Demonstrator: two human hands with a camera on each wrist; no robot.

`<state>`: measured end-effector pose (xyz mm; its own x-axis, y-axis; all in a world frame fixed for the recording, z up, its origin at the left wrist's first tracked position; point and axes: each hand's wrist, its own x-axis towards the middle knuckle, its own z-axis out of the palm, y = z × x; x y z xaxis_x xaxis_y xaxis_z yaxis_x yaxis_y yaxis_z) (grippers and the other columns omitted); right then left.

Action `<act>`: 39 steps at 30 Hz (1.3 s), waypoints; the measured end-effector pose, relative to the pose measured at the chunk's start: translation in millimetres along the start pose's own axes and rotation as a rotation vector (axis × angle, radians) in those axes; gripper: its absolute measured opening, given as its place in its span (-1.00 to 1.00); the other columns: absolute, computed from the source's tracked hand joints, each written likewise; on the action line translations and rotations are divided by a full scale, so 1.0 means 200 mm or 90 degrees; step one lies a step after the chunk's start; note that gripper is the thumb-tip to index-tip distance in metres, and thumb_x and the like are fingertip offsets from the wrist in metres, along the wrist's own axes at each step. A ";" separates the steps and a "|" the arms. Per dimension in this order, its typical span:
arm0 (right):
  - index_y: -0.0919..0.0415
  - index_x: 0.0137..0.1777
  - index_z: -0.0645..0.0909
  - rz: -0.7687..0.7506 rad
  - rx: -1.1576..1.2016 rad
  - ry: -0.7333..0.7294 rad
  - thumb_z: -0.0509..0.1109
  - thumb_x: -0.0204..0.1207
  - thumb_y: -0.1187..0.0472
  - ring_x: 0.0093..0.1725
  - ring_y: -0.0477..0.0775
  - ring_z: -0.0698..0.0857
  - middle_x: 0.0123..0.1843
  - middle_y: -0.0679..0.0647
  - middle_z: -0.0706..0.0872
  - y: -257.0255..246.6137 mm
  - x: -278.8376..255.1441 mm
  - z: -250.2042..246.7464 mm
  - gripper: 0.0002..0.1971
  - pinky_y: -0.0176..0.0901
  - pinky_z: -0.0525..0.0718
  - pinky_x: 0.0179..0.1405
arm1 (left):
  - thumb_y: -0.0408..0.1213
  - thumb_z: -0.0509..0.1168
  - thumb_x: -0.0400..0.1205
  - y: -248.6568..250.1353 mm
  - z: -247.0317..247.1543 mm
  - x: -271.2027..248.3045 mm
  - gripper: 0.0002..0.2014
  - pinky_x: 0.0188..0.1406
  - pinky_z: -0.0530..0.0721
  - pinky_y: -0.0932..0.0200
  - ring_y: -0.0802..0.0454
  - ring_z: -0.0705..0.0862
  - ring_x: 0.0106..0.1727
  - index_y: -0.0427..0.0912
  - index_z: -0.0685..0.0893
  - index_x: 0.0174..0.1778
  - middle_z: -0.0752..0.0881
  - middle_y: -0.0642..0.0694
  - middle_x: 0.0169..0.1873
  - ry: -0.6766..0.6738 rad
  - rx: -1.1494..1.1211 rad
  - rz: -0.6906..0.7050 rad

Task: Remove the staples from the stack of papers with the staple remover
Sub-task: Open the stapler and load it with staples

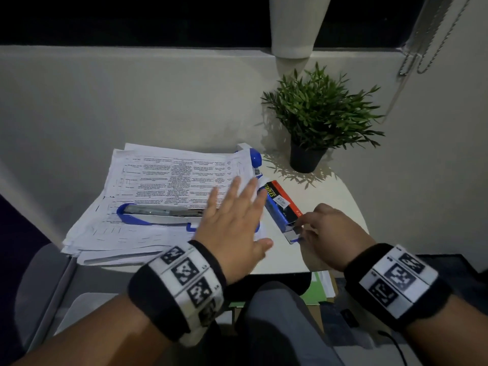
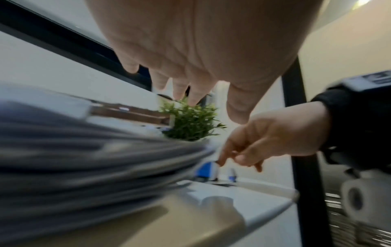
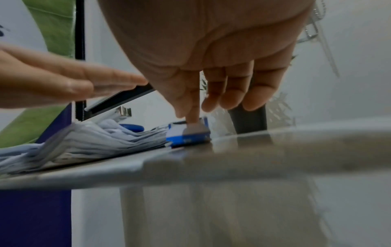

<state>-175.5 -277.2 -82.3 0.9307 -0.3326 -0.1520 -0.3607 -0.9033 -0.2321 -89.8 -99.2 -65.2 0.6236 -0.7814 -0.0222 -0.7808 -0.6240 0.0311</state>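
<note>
A loose stack of printed papers (image 1: 158, 178) (image 2: 84, 158) (image 3: 95, 138) lies on the round white table (image 1: 330, 196). A blue and white stapler (image 1: 155, 216), opened out flat, rests on top of it. My left hand (image 1: 248, 212) (image 2: 190, 58) (image 3: 63, 80) hovers flat, fingers straight, just above the stack's right edge and holds nothing. To its right lies a blue, black and orange staples box (image 1: 280, 207) (image 3: 188, 135). My right hand (image 1: 303, 228) (image 3: 190, 115) pinches the box's open near end with thumb and index finger. I cannot pick out a staple remover for certain.
A blue and white object (image 1: 254, 158) pokes out from behind the stack's far right corner. A potted green plant (image 1: 317, 114) (image 2: 190, 123) stands at the back right of the table. A wall runs close behind. My knee and some folders are below the table's near edge.
</note>
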 end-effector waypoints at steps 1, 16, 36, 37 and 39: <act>-0.04 0.32 0.65 0.010 0.025 0.012 0.25 0.67 0.18 0.22 0.11 0.60 0.19 0.06 0.56 0.00 -0.01 0.02 -0.71 -0.15 0.54 0.14 | 0.20 -0.05 0.66 0.06 0.00 0.01 -0.24 0.48 -0.49 -0.11 0.06 -0.55 0.53 0.03 -0.36 0.61 -0.48 0.07 0.56 -0.003 -0.005 0.041; 0.10 0.25 0.69 -0.021 0.072 0.141 -0.12 0.46 0.01 0.13 0.26 0.62 0.25 0.05 0.69 0.11 -0.07 0.24 -0.40 0.13 0.64 0.03 | -0.25 0.06 0.65 0.25 0.12 0.19 -0.35 0.57 -0.26 -0.14 0.01 0.02 0.65 -0.20 -0.04 0.65 -0.01 -0.14 0.65 -0.089 0.066 0.066; 0.05 0.25 0.68 -0.004 0.115 0.149 -0.19 0.37 0.04 0.16 0.23 0.57 0.22 0.05 0.66 0.08 -0.08 0.23 -0.33 0.03 0.41 -0.05 | 0.05 0.18 0.62 0.34 0.13 0.27 -0.73 -0.05 0.45 0.12 -0.04 0.60 0.07 -0.06 0.58 0.02 0.62 -0.01 0.02 0.122 -0.030 -0.038; 0.04 0.30 0.66 -0.002 0.109 0.140 -0.13 0.40 0.09 0.19 0.22 0.55 0.26 0.03 0.64 0.08 -0.08 0.23 -0.37 0.02 0.41 -0.01 | 0.02 0.20 0.61 0.34 0.13 0.27 -0.75 -0.04 0.48 0.11 -0.03 0.58 0.09 -0.07 0.58 0.03 0.61 -0.01 0.03 0.120 -0.047 -0.043; -0.02 0.41 0.58 0.006 0.101 0.108 -0.08 0.39 0.11 0.28 0.15 0.48 0.34 -0.01 0.57 0.08 -0.09 0.22 -0.37 0.00 0.40 0.08 | -0.05 0.24 0.57 0.34 0.13 0.27 -0.78 -0.03 0.51 0.11 -0.03 0.56 0.10 -0.08 0.58 0.03 0.59 -0.02 0.04 0.106 -0.088 -0.054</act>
<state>-199.7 -274.2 -124.8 0.9193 -0.3936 0.0060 -0.3618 -0.8509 -0.3810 -110.9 -184.2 -89.6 0.6938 -0.7077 0.1335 -0.7194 -0.6725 0.1737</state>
